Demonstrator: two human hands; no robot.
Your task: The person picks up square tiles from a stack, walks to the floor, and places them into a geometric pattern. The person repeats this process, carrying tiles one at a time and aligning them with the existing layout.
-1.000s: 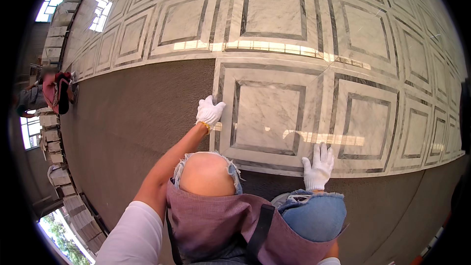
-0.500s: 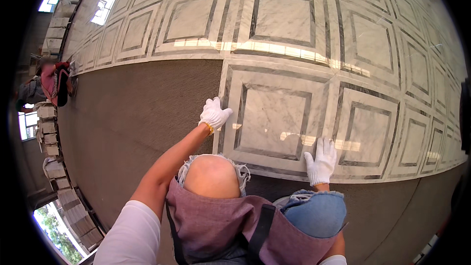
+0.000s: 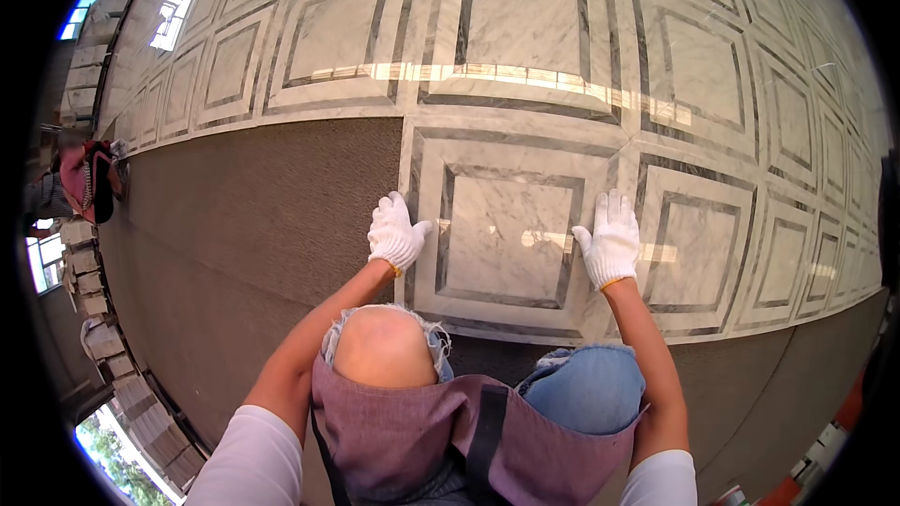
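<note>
A large polished white marble tile (image 3: pixel 511 239) with grey inlaid square bands lies in front of my knees. My left hand (image 3: pixel 397 234), in a white knitted glove, is at the tile's left edge with its thumb over the border and its fingers stretched forward. On the right side my right hand (image 3: pixel 611 242), gloved the same way, rests flat with fingers extended near the seam to the neighbouring tile (image 3: pixel 698 248). Neither hand holds anything. The undersides of both hands are hidden.
Rough grey-brown bedding (image 3: pixel 253 197) spreads left of the tile. More patterned tiles (image 3: pixel 520 28) cover the floor beyond. A person (image 3: pixel 89 173) crouches at the far left, near stacked pale slabs (image 3: pixel 84 267). My knees (image 3: pixel 386 347) are close to the tile's near edge.
My right hand has slid forward along the tile's right side, from near its front corner to about mid-length. My left hand stays at the left edge. The whole view has shifted slightly.
</note>
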